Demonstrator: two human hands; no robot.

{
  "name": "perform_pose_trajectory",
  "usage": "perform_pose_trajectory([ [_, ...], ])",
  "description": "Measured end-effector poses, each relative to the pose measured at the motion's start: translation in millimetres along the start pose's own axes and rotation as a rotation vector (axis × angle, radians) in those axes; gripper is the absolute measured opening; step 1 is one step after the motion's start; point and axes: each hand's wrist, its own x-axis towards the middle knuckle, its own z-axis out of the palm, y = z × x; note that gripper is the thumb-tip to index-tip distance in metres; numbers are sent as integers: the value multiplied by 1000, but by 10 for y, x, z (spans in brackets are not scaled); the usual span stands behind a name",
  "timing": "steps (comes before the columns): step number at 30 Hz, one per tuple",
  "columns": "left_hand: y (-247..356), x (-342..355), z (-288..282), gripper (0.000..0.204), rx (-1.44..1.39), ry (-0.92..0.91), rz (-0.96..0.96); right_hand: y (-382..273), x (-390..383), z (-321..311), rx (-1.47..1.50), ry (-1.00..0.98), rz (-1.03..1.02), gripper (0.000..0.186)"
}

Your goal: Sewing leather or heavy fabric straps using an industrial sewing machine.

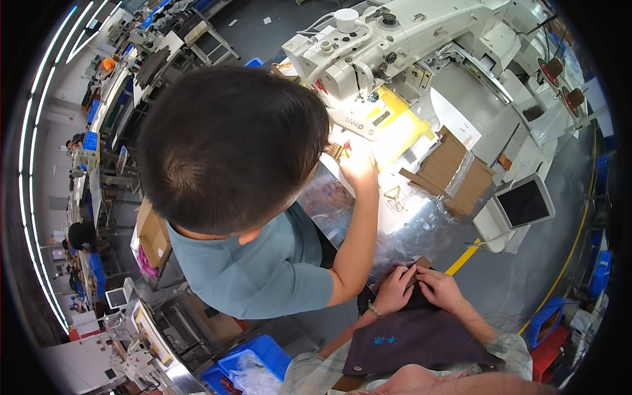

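Note:
Close to my body, my left hand [393, 289], with a bracelet at the wrist, and my right hand [440, 288] are side by side with bent fingers. Both are closed on a small flat brown piece [422, 263], which sticks out past the fingertips; its material is hard to make out. Below the hands spreads my dark apron [415, 339]. Just ahead is the worktable [339, 204] under a clear plastic sheet. A stack of brown strips [454, 172] with a clear band across it lies there, beside gold-coloured metal fittings [394, 197].
A co-worker in a blue-grey shirt [257, 263] leans in on my left, one hand [359, 168] under a white sewing machine [368, 59]. A dark-screened panel [523, 203] stands at right. Blue bins [253, 362] sit at lower left.

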Motion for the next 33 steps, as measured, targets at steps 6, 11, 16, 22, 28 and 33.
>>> perform_pose_trajectory([
  [6,-30,17,-16,58,-19,-6,28,2,12,20,34,8,27,18],
  [11,-40,16,-29,59,-42,-9,41,-1,19,43,17,32,19,17],
  [16,-45,18,-32,60,-23,-19,32,-16,9,50,11,41,27,16],
  [22,-53,19,-33,61,-9,-22,37,-23,9,59,16,58,17,16],
  [28,-54,10,-24,62,-21,-25,27,-42,11,48,16,54,11,16],
  [33,-46,4,-29,61,-25,-25,21,-42,9,45,16,42,19,16],
])
